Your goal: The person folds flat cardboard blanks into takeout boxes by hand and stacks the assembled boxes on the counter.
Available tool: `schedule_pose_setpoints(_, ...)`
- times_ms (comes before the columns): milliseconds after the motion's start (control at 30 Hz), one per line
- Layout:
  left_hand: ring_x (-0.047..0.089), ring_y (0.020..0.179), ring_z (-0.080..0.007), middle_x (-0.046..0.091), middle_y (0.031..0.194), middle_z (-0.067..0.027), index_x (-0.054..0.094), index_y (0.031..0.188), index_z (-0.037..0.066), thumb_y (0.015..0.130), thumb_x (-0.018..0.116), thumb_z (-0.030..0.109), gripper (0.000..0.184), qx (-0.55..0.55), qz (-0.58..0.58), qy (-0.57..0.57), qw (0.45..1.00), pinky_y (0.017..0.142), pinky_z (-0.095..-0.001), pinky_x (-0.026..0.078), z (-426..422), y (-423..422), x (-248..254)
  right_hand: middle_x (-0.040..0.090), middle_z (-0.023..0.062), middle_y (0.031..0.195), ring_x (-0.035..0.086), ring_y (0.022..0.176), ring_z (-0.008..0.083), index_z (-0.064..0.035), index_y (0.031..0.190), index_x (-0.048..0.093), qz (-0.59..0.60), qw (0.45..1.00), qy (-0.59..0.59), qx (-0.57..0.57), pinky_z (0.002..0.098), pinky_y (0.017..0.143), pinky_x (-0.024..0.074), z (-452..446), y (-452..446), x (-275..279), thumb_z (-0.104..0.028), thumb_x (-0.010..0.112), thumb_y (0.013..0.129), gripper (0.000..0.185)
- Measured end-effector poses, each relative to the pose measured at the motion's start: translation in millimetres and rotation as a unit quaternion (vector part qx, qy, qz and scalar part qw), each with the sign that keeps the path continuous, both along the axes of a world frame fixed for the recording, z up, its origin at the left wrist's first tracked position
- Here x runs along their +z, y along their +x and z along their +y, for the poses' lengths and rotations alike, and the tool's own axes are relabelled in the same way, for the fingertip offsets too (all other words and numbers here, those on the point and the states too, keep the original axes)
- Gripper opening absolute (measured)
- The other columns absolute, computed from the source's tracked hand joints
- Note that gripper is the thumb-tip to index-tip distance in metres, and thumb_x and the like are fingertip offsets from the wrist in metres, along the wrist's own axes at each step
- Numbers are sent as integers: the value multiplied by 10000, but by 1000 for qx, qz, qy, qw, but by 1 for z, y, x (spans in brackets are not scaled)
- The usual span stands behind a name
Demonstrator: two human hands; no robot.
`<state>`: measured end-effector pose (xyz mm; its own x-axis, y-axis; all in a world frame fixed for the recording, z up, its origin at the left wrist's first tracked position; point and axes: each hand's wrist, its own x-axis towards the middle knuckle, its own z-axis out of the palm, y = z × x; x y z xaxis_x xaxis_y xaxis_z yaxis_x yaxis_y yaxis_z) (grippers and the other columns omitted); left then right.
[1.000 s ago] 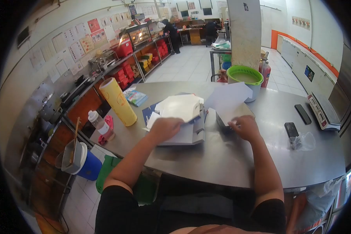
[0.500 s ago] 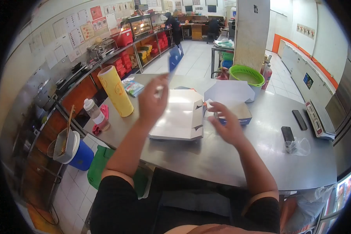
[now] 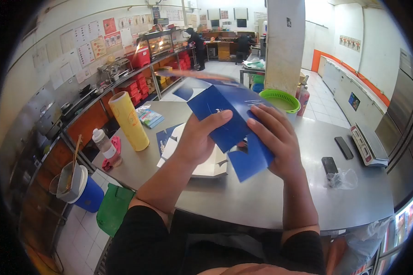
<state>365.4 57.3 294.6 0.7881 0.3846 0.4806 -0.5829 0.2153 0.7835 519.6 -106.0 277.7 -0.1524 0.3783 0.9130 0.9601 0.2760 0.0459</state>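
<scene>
My left hand [image 3: 197, 140] grips a blue printed cardboard box [image 3: 222, 117] by one panel, its thumb lying flat on the blue face. On the other side my right hand [image 3: 280, 142] has its fingers pressed against the same box. The box is held up off the table, partly folded, with a lower flap hanging and its far part blurred. Under my hands, a flat box blank [image 3: 211, 168] with a white inner side lies on the table, with a blue printed edge showing at its left. My wrist and the held box cover part of it.
The steel table [image 3: 270, 201] carries a yellow-wrapped roll [image 3: 128, 121], a squeeze bottle [image 3: 106, 147], a green basket [image 3: 282, 101], two dark phones [image 3: 343, 147] [image 3: 329, 166], a clear plastic bag [image 3: 344, 179] and a scale [image 3: 368, 145]. A person [image 3: 196, 48] stands far back.
The box that stood at the right on the table is now raised between both hands, its blue outside showing. My left hand has come down and right, and both hands have closed on it.
</scene>
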Motion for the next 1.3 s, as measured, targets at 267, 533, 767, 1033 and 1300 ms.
schedule_pose_setpoints(267, 745, 997, -280, 725, 1123, -169, 625, 1243, -28, 905, 740, 24, 361, -98, -94, -6, 991, 799, -406, 646, 5, 40, -8, 704, 175, 1248, 678, 1153, 296, -3, 1319, 638, 295, 939, 33, 171, 371, 1033, 486, -10, 8, -5, -123, 630, 1026, 317)
schedule_pose_setpoints(533, 761, 907, -434, 698, 1099, -330, 510, 1314, -128, 902, 655, 25, 463, -338, -67, -81, 935, 602, -487, 664, 53, 57, -31, 665, 203, 1302, 633, 1227, 310, -8, 1357, 607, 338, 939, -49, 48, 357, 1045, 464, -9, 14, -7, -60, 535, 1065, 305)
schedule_pose_setpoints(767, 778, 879, -260, 775, 992, -182, 715, 1097, -31, 839, 805, 7, 276, -25, 52, 109, 992, 726, -323, 628, 56, 73, -34, 583, 254, 1371, 610, 1284, 407, -183, 1426, 493, 100, 984, 44, 140, 452, 1052, 521, 12, 50, -16, 198, 494, 941, 616)
schedule_pose_setpoints(1033, 777, 885, -269, 727, 1095, -162, 546, 1305, -1, 968, 703, 139, 397, -54, 76, 74, 993, 655, -318, 641, 43, 59, -25, 454, 242, 1492, 611, 1275, 425, -182, 1156, 670, 94, 989, -73, 86, 487, 1011, 552, 3, 46, -11, -377, 719, 927, 304)
schedule_pose_setpoints(1300, 770, 944, -275, 712, 1141, -164, 534, 1330, 7, 1001, 679, 151, 388, -24, 132, 115, 984, 679, -339, 654, 34, 57, -17, 561, 207, 1461, 629, 1275, 392, -195, 1097, 792, 128, 989, -53, 52, 464, 1018, 549, 6, 52, -16, -497, 781, 757, 455)
